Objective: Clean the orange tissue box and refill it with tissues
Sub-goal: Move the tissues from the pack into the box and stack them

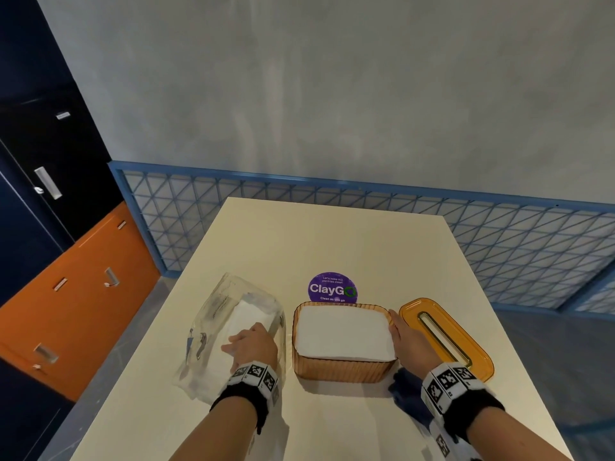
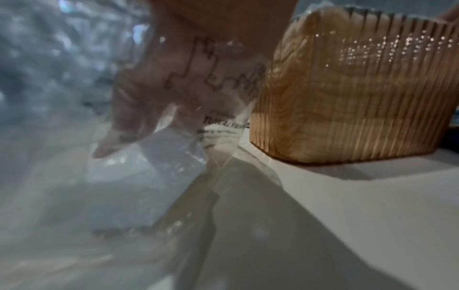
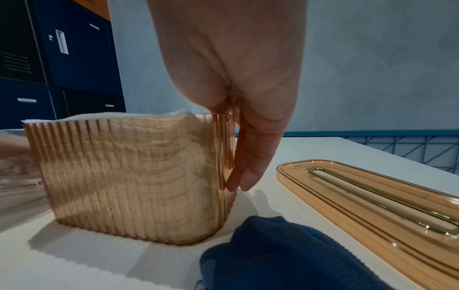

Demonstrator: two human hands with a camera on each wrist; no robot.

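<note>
The orange ribbed tissue box (image 1: 342,369) stands open-topped at the table's middle, filled to the rim with white tissues (image 1: 344,331). My right hand (image 1: 404,334) holds its right wall (image 3: 139,176): straight fingers (image 3: 244,172) lie down the outside and the thumb goes over the rim. The orange slotted lid (image 1: 446,337) lies flat to the right. Left of the box sits a clear plastic tissue pack (image 1: 229,331). My left hand (image 1: 251,342) reaches into it, and its straight fingers (image 2: 129,121), seen through the plastic, touch the white tissues inside.
A dark blue cloth (image 1: 404,390) lies crumpled at the box's near right corner, under my right wrist. A purple round sticker (image 1: 332,288) is on the cream table (image 1: 332,234) behind the box. Lockers (image 1: 50,194) stand left; a blue mesh railing (image 1: 499,234) runs behind.
</note>
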